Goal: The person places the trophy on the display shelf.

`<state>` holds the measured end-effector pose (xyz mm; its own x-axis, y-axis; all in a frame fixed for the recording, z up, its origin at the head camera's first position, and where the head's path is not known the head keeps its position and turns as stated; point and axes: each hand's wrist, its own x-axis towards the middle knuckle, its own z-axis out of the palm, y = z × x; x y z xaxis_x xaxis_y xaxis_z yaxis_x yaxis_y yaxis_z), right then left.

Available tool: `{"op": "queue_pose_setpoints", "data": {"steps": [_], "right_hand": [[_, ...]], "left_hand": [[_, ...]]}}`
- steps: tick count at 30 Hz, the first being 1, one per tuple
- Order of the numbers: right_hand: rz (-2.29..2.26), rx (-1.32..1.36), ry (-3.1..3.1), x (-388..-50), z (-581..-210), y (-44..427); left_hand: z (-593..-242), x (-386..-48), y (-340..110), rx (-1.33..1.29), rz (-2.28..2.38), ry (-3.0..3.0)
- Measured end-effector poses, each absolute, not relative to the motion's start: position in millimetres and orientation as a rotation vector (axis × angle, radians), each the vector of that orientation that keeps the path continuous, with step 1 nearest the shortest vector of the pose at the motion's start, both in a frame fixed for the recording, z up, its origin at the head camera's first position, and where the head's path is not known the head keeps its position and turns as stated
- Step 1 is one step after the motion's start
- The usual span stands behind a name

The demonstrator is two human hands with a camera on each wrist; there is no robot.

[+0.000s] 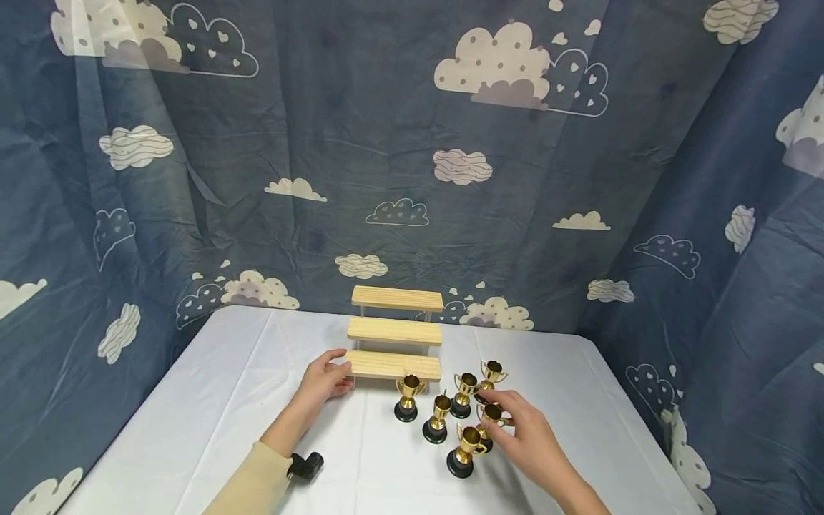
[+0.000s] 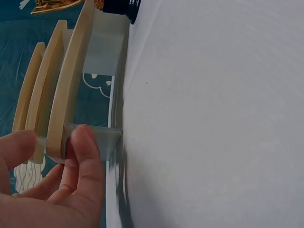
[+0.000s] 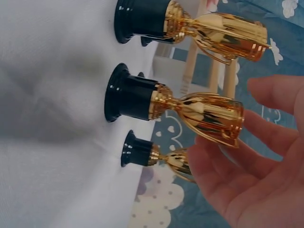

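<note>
Reaching round a gold trophy point(image 3: 213, 114), with close neighbours that a careless fingertip could topple.
The right hand point(image 1: 524, 436) has its grip partly spread, thumb standing apart from the rim, fingers beside the far handle; no firm hold shows. That trophy stands upright on the white surface point(image 1: 566, 400), between the front trophy point(image 1: 467, 450) and the back trophy point(image 1: 492, 375); lifted crookedly, its handles might snag on either. Pinching only one thin handle could let it swing and slip. Across, the left hand point(image 1: 322, 379) holds the bottom step's left end; an absent-minded tug there could skew the stepped stand point(image 1: 394, 330).
</note>
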<state>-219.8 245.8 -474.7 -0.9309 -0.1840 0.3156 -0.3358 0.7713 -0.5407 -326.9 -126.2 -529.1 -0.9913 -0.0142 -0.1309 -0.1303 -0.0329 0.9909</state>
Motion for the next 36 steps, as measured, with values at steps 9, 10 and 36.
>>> {"op": "queue_pose_setpoints", "data": {"steps": [9,10,36], "right_hand": [[0.908,0.337,-2.672,-230,-485,247],[0.904,0.333,-2.671,-231,-486,247],[0.825,0.454,-2.596,-234,-479,246]], "left_hand": [[-534,-333,-126,-0.219,2.295,2.011],[-534,-334,-125,-0.227,2.306,2.001],[-532,-341,-124,-0.247,2.300,2.116]]}}
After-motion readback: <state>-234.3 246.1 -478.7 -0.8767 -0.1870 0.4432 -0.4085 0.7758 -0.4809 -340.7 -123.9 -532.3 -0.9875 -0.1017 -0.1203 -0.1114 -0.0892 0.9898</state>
